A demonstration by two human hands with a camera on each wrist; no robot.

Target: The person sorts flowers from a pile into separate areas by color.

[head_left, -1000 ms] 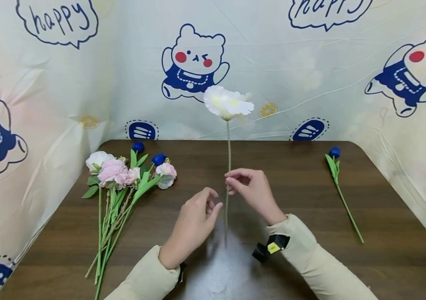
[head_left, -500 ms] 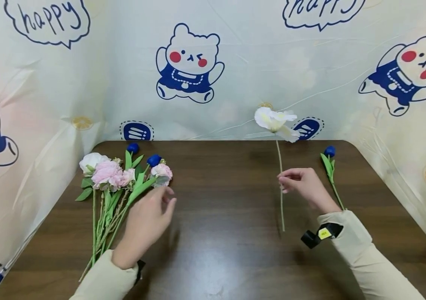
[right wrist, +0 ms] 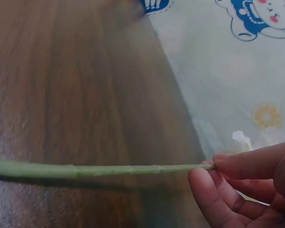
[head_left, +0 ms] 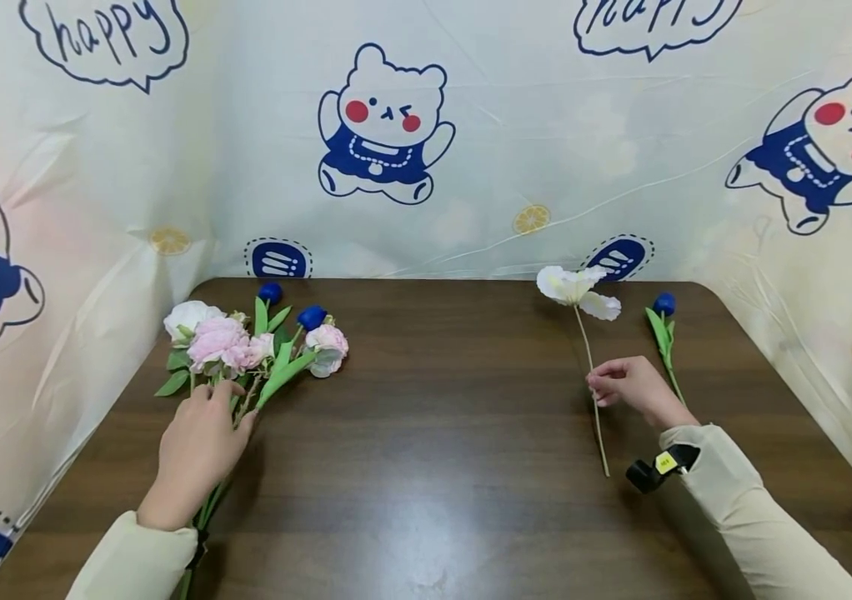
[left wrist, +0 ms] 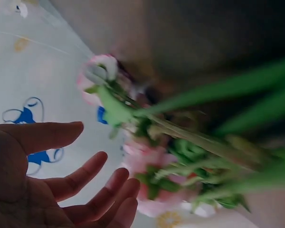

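Note:
On the right side of the table, my right hand (head_left: 636, 387) pinches the thin stem of a white artificial flower (head_left: 576, 287). In the right wrist view the stem (right wrist: 133, 169) runs leftward from between thumb and fingertip. My left hand (head_left: 201, 446) is above a bunch of artificial flowers (head_left: 219, 343) at the left, covering part of its stems. The left wrist view shows the fingers (left wrist: 80, 178) loosely spread, apart from the green stems (left wrist: 199, 137). Pink and white blooms and two blue tulips make up the bunch.
A single blue tulip (head_left: 664, 304) lies at the right, its lower stem behind my right hand and sleeve. The dark wooden table (head_left: 426, 400) is bordered by a printed cloth backdrop (head_left: 486, 150) at the back and sides.
My right hand has carried the white flower from the middle to the right and lowered it. My left hand has moved left from the middle to over the bunch.

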